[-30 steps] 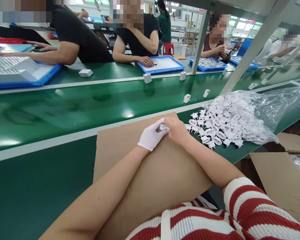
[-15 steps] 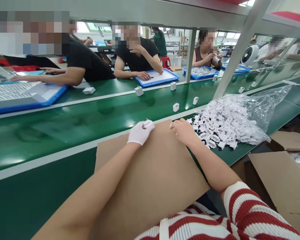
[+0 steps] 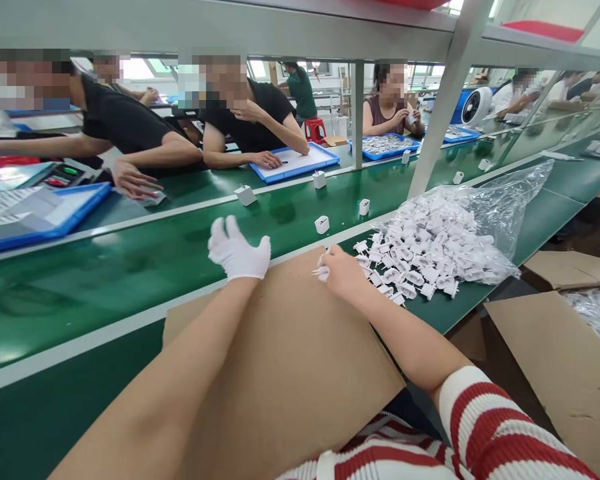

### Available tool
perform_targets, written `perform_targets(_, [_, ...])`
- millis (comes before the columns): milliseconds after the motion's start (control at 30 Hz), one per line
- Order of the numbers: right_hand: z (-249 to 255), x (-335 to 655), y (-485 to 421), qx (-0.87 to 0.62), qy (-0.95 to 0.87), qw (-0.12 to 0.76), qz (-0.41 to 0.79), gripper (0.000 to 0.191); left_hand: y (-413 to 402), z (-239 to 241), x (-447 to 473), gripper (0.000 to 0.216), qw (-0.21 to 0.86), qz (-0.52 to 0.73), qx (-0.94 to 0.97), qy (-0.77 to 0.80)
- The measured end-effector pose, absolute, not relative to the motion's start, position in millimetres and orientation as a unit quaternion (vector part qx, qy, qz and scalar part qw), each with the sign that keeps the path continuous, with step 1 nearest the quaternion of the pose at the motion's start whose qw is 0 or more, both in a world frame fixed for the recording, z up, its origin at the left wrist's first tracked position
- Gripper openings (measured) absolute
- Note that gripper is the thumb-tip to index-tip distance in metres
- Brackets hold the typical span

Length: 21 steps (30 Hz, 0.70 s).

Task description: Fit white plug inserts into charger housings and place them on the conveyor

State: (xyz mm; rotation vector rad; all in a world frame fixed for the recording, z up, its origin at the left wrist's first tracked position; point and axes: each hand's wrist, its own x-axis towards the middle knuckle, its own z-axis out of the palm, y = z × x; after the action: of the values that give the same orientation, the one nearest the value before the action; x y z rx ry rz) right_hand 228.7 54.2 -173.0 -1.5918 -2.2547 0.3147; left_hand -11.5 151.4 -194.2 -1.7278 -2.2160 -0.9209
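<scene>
My left hand [image 3: 237, 251], in a white glove, is raised over the green conveyor belt [image 3: 130, 247] with its fingers spread and nothing visible in it. My bare right hand [image 3: 341, 271] rests on the far edge of a brown cardboard sheet [image 3: 290, 360] and pinches a small white plug part [image 3: 321, 271] with metal pins. Just to its right lies a heap of the same white plug parts [image 3: 425, 247], spilling out of a clear plastic bag [image 3: 510, 207].
Small white adapters [image 3: 322, 224] ride on the belt. Across it, several people work at blue trays [image 3: 295, 163]. A metal frame post [image 3: 437, 113] rises at the right. Open cardboard boxes [image 3: 555, 360] stand lower right.
My hands, joined on one part a second ago, have separated. The left hand has lifted forward over the belt and opened. The right hand now holds a plug part by the heap. The camera tilted up.
</scene>
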Motion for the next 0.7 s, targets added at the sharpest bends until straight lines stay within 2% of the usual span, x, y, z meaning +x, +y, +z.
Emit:
perform_targets(133, [-184.9, 208.8, 47.4, -0.495, -0.826, 0.169, 0.208, 0.014, 181.1, -195.2, 40.4, 0.072, 0.029, -0.2, -0.757, -0.621])
perform_targets(200, [-188.5, 203.8, 45.4, -0.475, -0.842, 0.154, 0.205, 0.013, 201.5, -198.8, 58.6, 0.076, -0.005, -0.136, -0.789, -0.599])
perform_targets(367, [-193.1, 203.5, 46.6, -0.443, -0.863, 0.135, 0.202, 0.023, 239.5, -200.2, 73.6, 0.091, -0.013, 0.039, -0.865, -0.5])
perform_targets(467, [-196.5, 205.6, 50.9, -0.443, -0.856, 0.132, 0.232, 0.025, 244.8, -191.6, 70.0, 0.074, -0.029, 0.088, -0.869, -0.485])
perform_targets(567, [-200.7, 208.7, 59.9, -0.477, -0.789, 0.236, 0.307, 0.021, 236.7, -177.5, 62.5, 0.051, -0.024, 0.075, -0.832, -0.549])
perform_targets(700, [-203.6, 215.3, 78.7, -0.499, -0.576, 0.415, 0.497, 0.016, 203.4, -160.7, 48.4, 0.047, -0.013, 0.008, -0.789, -0.614])
